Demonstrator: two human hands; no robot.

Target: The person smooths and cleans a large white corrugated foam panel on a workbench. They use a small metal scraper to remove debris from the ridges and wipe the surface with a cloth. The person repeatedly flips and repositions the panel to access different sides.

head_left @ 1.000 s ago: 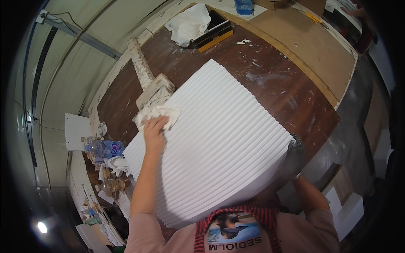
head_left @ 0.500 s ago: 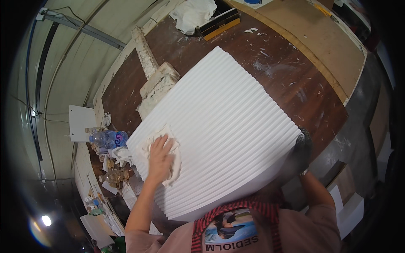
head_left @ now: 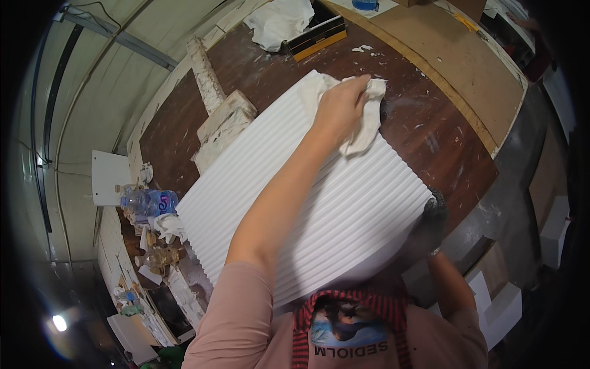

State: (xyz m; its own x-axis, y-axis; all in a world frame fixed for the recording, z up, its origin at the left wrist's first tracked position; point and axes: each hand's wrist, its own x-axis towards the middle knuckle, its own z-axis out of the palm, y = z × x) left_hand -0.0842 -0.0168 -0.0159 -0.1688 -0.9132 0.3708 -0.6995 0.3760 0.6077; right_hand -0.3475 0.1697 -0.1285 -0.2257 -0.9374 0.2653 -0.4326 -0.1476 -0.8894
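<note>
A large white panel (head_left: 246, 172) with fine parallel ribs lies at a slant in front of me. My left hand (head_left: 338, 111) is closed on a crumpled white cloth (head_left: 369, 120), pressed against the panel's far corner. Part of the cloth hangs over the far right edge, and my left forearm crosses above the ribs. At the panel's right corner, my right hand (head_left: 430, 221) in a dark glove grips the edge. Its thumb side is dim, and some of its fingers are hidden.
The panel rests over a brown, paint-marked table (head_left: 424, 117). Plaster-smeared blocks (head_left: 224, 126) stand along its far left side. Plastic bottles (head_left: 150, 202) and scraps crowd the left. Farther back sits a black-and-yellow box (head_left: 316, 38) beside white crumpled material (head_left: 279, 24).
My left hand has swept the cloth from the panel's left part away and to the right, up to the far corner. My right hand stays at the right corner.
</note>
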